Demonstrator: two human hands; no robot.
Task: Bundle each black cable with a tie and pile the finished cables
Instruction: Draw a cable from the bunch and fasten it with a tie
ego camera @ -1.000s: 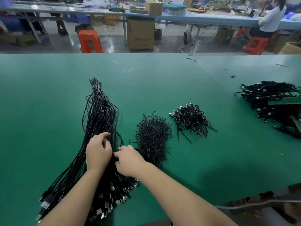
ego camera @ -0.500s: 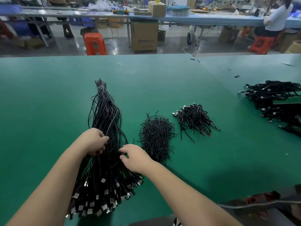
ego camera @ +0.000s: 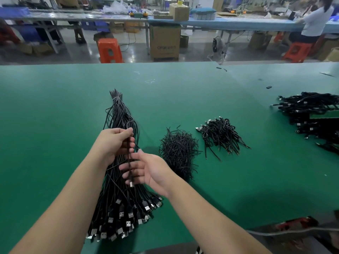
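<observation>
Both hands have lifted off the loose cable sheaf (ego camera: 121,162) at the bench's near edge, the left hand (ego camera: 113,142) now pinching one cable (ego camera: 129,162) free, right hand (ego camera: 146,169) fingers relaxed beside it, ready for tying.

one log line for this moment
left hand grips one cable | right hand open under it | ties untouched | bundling not begun
</observation>
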